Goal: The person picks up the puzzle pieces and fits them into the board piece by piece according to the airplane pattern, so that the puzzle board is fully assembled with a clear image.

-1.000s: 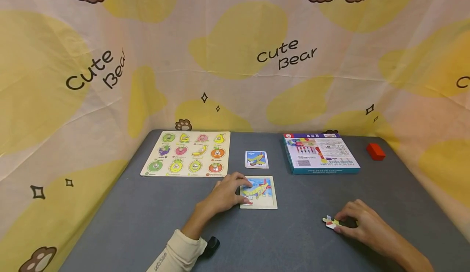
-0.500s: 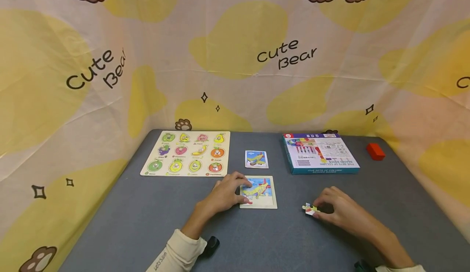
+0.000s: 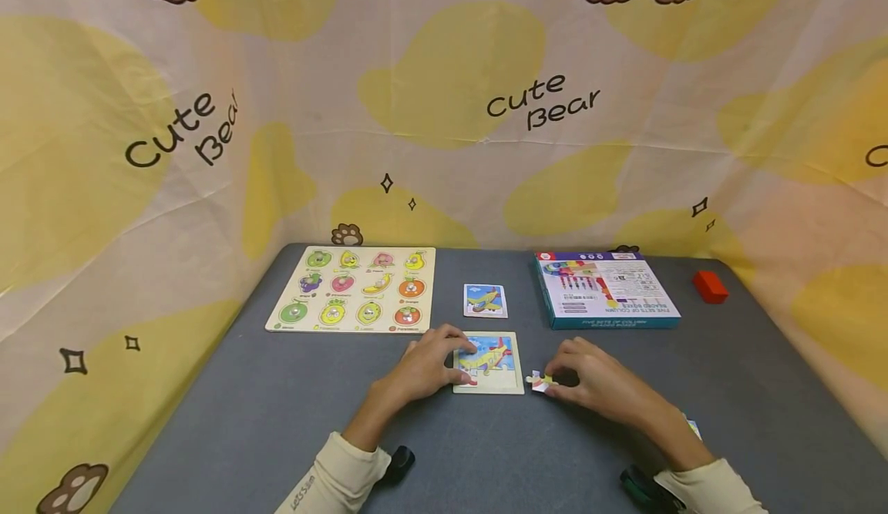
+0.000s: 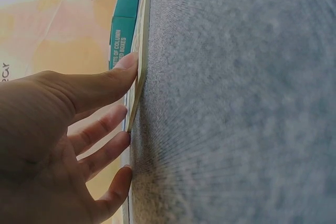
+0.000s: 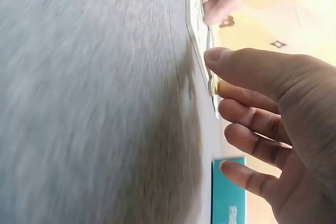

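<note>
A small wooden jigsaw board (image 3: 505, 381) with an airplane picture lies mid-table in the head view. My left hand (image 3: 428, 364) rests at its left side. Its thumb and index finger touch the board; the left wrist view shows the thumb on the board's edge (image 4: 138, 80) and the other fingers loosely spread. Just right of the board, my right hand (image 3: 600, 379) pinches a jigsaw piece (image 3: 537, 381) between thumb and fingers. That piece, mostly yellow and white, is partly covered by the fingertips (image 5: 216, 54) in the right wrist view.
Behind the board lies a square airplane picture card (image 3: 485, 300). A fruit puzzle board (image 3: 361, 298) is at back left. A teal-edged box (image 3: 613, 321) and a red block (image 3: 711, 287) stand at back right. Another small printed piece (image 3: 694, 428) peeks out beside the right forearm.
My right hand has moved left and farther from me, carrying the jigsaw piece from the right of the table to beside the board. The left hand stays in place.
</note>
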